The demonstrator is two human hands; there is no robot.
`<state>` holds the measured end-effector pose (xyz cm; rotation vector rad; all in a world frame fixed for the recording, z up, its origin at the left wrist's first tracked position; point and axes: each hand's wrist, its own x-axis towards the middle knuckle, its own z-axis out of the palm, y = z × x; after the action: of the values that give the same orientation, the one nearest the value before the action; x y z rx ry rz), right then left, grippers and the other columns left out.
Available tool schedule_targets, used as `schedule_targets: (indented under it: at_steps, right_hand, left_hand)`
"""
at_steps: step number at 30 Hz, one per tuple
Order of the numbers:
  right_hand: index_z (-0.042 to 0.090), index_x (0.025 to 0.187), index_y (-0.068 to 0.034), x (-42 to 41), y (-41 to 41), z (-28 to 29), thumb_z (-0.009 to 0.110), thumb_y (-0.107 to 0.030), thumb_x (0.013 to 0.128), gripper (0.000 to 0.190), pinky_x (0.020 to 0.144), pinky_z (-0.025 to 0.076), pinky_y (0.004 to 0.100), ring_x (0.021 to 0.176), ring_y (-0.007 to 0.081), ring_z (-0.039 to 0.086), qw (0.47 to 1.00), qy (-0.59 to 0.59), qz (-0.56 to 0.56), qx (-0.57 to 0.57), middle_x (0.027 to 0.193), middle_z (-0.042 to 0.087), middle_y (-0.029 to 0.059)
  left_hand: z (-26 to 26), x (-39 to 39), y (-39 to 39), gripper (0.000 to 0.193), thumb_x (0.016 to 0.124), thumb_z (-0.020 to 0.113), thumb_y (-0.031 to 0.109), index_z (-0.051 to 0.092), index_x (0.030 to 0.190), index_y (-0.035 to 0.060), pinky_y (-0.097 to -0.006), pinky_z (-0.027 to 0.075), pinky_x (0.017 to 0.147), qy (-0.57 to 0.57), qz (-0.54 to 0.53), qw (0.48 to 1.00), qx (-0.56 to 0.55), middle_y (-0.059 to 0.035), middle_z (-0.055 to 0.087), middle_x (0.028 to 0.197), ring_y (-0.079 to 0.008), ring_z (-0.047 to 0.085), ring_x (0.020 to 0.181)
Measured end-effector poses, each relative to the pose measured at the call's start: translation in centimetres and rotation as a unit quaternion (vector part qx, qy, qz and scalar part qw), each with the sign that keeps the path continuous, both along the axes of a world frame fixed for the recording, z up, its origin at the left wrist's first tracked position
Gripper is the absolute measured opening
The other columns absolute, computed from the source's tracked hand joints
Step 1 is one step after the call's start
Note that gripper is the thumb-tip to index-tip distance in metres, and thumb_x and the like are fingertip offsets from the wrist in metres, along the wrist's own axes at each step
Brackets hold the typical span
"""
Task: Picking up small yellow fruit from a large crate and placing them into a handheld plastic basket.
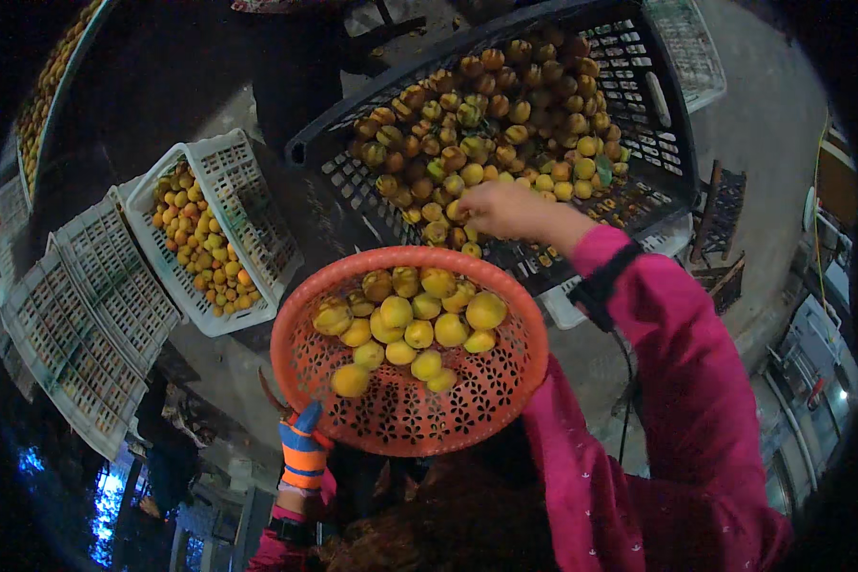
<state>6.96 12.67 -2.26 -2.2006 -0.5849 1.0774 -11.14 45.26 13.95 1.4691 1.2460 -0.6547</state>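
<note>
An orange plastic colander (429, 422) with flower-shaped holes holds yellow round fruits (396, 312). At its lower left rim, my left hand (306, 443), in a blue and orange striped glove, grips the rim. Beyond the colander, my bare right hand (497, 209) is among the heaped fruits (454, 159) in a large black slatted plastic crate (676, 143). Its fingertips are at the near part of the heap, and whether a fruit is between them cannot be told. A green leaf (603, 170) lies on the fruits at the right.
A white plastic crate (250, 193) with orange-yellow fruits is at the left, beside stacked white crates (104, 300). Another pale crate (686, 53) stands at the upper right. Dark racks (718, 207) are on the floor at the right. A person in dark clothing (297, 79) is at the top.
</note>
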Motion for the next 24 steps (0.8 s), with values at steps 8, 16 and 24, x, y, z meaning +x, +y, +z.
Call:
schedule_targets:
  at_steps: [8,16,24]
  right_hand:
    - [0.056,0.079,-0.014,1.1,-6.2,0.0,0.053,-0.021,0.06,0.021,0.079,0.028,0.0439,0.102,0.0223,0.033,0.905,-0.202,0.35,-0.133,0.102,0.043,0.0024]
    - [0.051,0.086,-0.004,1.0,-7.9,-0.4,0.048,-0.013,0.064,0.025,0.073,0.037,0.0349,0.087,0.0266,0.045,0.968,-0.075,0.085,-0.225,0.087,0.049,0.0144]
    - [0.045,0.083,0.0,-1.3,-3.1,-5.5,0.047,-0.009,0.065,0.02,0.067,0.04,0.04,0.08,0.0319,0.049,0.969,-0.1,-0.141,-0.177,0.082,0.049,0.0167]
  left_hand:
    - [0.2,0.0,-0.4,0.02,0.068,0.049,0.023,0.051,0.067,0.0039,-0.0235,0.033,0.034,0.005,0.057,0.998,0.012,-0.0034,0.047,0.047,-0.0134,0.044,0.035]
    - [0.8,1.4,-1.6,0.018,0.068,0.051,0.022,0.053,0.075,0.0047,-0.0201,0.032,0.039,0.017,0.103,0.994,-0.029,0.0008,0.049,0.054,-0.0087,0.044,0.043]
    - [1.3,0.8,-0.7,0.021,0.068,0.051,0.018,0.051,0.084,0.0034,-0.0201,0.035,0.042,0.022,0.095,0.993,-0.071,-0.0007,0.052,0.064,-0.0097,0.047,0.049]
